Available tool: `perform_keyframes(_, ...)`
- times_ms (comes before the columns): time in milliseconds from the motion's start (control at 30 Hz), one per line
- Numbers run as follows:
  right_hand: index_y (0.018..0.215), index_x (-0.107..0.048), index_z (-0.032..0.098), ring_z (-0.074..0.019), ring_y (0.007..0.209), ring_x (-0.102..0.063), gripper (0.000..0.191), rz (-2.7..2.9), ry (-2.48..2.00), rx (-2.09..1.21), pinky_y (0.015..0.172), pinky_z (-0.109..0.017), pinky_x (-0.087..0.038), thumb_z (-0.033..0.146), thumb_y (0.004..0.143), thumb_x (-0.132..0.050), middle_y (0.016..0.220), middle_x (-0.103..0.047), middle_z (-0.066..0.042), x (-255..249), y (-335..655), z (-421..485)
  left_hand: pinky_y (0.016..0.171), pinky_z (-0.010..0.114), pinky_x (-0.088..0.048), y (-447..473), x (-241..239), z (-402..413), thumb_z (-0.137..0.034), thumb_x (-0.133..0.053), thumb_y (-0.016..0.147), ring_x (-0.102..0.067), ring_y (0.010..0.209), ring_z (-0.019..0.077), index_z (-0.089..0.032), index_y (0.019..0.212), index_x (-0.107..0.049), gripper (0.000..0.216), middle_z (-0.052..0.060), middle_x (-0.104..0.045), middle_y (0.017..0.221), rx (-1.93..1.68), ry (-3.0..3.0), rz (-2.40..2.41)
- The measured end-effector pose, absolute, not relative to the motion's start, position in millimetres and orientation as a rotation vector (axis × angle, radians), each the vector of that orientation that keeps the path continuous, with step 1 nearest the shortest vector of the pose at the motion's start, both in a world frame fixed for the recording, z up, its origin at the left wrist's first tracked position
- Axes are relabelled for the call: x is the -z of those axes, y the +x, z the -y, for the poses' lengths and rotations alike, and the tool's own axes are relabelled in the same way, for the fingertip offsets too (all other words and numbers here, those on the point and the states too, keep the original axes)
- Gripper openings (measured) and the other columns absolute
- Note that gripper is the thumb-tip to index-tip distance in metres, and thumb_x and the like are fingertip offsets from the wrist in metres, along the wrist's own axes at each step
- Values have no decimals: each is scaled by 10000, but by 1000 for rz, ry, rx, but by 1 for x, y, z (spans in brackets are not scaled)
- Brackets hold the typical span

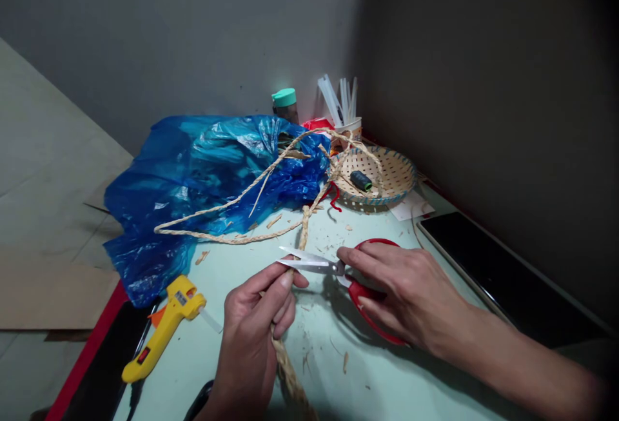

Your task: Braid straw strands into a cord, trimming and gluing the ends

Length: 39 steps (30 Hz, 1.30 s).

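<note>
My left hand (264,318) is closed on a braided straw cord (304,231), pinching it between thumb and fingers near the table's middle. A thicker end of the braid (290,376) hangs below that hand toward the front edge. My right hand (401,285) grips red-handled scissors (358,279) with its fingers in the loops. The blades are parted and point left, right above my left fingertips and beside the cord. From there the cord runs back and loops over the blue plastic bag (203,169) and the woven basket.
A yellow glue gun (167,331) lies at the left. Behind stand a woven basket (396,173) holding a dark thread spool (360,180), a cup of glue sticks (353,127) and a teal-lidded jar (285,104). A black tablet-like slab (498,279) lies right. Straw scraps (274,221) litter the table.
</note>
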State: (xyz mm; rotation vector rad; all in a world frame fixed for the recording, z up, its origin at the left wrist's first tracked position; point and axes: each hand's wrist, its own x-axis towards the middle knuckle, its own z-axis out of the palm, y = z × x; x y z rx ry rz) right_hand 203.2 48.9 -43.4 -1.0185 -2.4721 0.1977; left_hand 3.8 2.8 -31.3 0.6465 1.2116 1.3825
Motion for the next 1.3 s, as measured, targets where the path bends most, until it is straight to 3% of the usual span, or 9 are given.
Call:
perform_keyframes(167,1040,-642,128,-194,612,-618,253,2424,-1009,-118,528,-282,-384,146,909,-426,748,-664,-65,45,203,-44,428,171,-235,5,32,-2,-187,-795,724,-339,456,17,-139,905,-793,187,91,-714,737,-1397,592,-1221)
perform_keyframes(333,935,-653,165,-154,636,-614,192,2187,-1080,-665,580,-245,-431,120,823,-504,797,-696,-42,42,201,-51,405,141,-205,7,29,-2,-191,-788,735,-318,439,-3,-129,922,-782,197,79,-695,725,-1346,561,-1096)
perform_keyframes(467,905,-623,195,-130,566,-566,67,1826,-1173,-1011,537,-226,-439,234,855,-601,660,-636,14,40,198,-58,388,133,-189,9,27,-1,-185,-773,751,-285,417,-12,-135,897,-766,156,67,-691,709,-1292,524,-1016)
perform_keyframes(533,938,-597,211,-130,554,-581,151,1623,-1138,-1282,489,-209,-454,295,838,-672,633,-625,32,39,196,-58,385,130,-192,10,26,0,-179,-760,762,-279,412,-12,-133,892,-749,138,66,-692,707,-1268,513,-1009)
perform_keyframes(633,1011,-571,220,-151,668,-664,292,1377,-1010,-1538,526,-216,-535,345,806,-737,781,-694,-3,36,192,-55,378,129,-197,13,27,0,-174,-735,784,-276,407,-6,-126,892,-712,120,63,-688,695,-1214,517,-1016)
perform_keyframes(867,1000,-548,210,-137,756,-685,418,1084,-839,-1682,690,-248,-582,289,710,-838,874,-700,-7,33,189,-56,365,125,-206,16,34,0,-200,-712,811,-274,398,-5,-123,924,-670,143,55,-681,698,-1106,566,-1019)
perform_keyframes(1100,1009,-518,227,-70,572,-598,417,1043,-866,-1717,470,-147,-443,222,720,-819,781,-634,57,37,195,-58,354,141,-174,19,40,1,-243,-726,796,-281,379,0,-125,898,-670,166,55,-694,683,-1004,588,-1027)
perform_keyframes(1200,1007,-507,227,-67,552,-582,428,1040,-880,-1702,452,-145,-426,219,713,-819,759,-635,64,38,196,-58,387,154,-184,19,40,1,-276,-722,800,-312,376,1,-125,907,-670,193,63,-705,680,-990,634,-1053)
perform_keyframes(1300,987,-509,222,-65,541,-578,432,1046,-896,-1695,470,-148,-435,229,697,-830,734,-645,65,34,194,-56,452,163,-276,18,40,0,-334,-722,800,-419,424,35,-136,906,-672,230,61,-706,646,-1017,718,-1106)
